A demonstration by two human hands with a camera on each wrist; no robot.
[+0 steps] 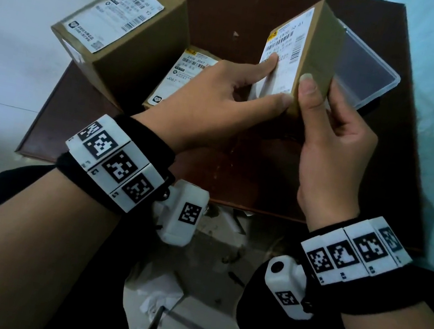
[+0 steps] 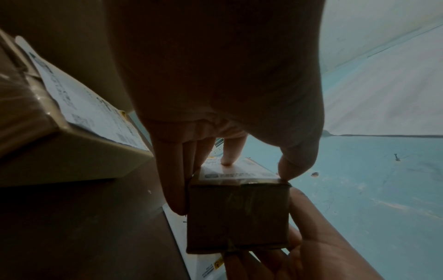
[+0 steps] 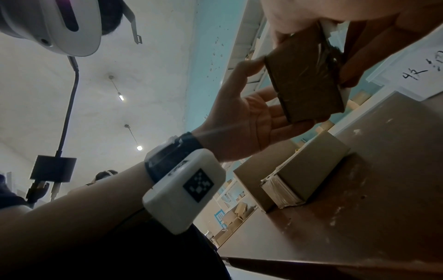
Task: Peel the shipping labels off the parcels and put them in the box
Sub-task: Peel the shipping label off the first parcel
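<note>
Fingers of the left hand are extended and press flat on the white shipping label of the held parcel, thumb at the label's lower corner; the right hand grips the same parcel from the other side, thumb on its brown edge, raised clear of the dark brown counter. At far left a larger parcel stands on the counter with its label attached; print blurred, unreadable. Beside it, partly behind the left hand, a flat parcel carries a label reading "J067". The held label shows barcodes and figures, roughly "10 01". At right, behind the held parcel, a clear plastic box sits on the counter.
</note>
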